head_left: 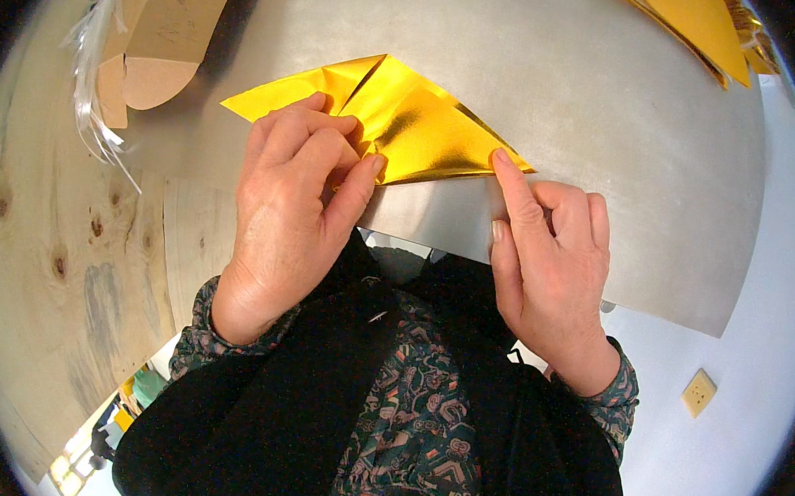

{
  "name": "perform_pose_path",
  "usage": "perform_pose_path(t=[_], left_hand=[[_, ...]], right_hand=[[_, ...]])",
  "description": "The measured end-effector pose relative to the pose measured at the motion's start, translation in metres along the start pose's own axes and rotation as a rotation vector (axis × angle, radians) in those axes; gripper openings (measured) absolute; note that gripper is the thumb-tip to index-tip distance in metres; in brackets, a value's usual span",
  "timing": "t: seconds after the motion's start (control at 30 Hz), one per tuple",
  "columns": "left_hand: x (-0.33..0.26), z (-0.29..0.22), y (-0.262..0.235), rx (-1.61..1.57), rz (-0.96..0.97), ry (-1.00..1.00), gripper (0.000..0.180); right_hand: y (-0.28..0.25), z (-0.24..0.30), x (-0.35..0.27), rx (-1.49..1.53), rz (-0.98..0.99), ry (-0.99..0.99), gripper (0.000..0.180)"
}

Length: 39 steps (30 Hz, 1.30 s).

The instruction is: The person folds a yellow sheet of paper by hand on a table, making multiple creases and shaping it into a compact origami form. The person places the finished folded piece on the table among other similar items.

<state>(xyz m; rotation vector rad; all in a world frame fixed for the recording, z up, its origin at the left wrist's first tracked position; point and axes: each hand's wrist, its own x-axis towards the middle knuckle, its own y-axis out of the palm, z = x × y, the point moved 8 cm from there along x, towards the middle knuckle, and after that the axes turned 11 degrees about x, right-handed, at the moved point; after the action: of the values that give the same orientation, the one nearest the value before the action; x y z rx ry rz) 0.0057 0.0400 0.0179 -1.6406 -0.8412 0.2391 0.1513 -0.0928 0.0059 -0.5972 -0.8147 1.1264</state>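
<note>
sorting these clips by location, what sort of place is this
Probably a craft workspace or small workshop: a creased gold foil sheet is being handled over a metal work surface, with more gold sheets at the upper right.

We seem to be in a craft workshop, judging by the grey metal work surface (pixel 633 181) with creased gold foil (pixel 438 126) over it, the raw, knotty plywood (pixel 59 215), the brown cardboard (pixel 175 30) with pale strands (pixel 87 74) alongside, the gold sheets (pixel 703 30) at far right, and the white wall (pixel 676 479) with its outlet (pixel 699 393).
</note>
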Motion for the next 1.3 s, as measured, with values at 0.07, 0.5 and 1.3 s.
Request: perform_pose_path(t=[0.07,0.5,1.3], left_hand=[[0.0001,0.0004,0.0005,-0.008,-0.002,-0.003,0.014],[0.0012,0.0037,0.0009,0.016,-0.016,-0.002,0.015],[0.0034,0.008,0.0072,0.043,-0.041,-0.027,0.019]], right_hand=[[0.0002,-0.0003,0.0008,0.004,0.013,0.004,0.056],[0.0022,-0.0024,0.0014,-0.001,0.065,0.027,0.059],[0.001,-0.0012,0.0024,0.007,0.052,0.028,0.058]])
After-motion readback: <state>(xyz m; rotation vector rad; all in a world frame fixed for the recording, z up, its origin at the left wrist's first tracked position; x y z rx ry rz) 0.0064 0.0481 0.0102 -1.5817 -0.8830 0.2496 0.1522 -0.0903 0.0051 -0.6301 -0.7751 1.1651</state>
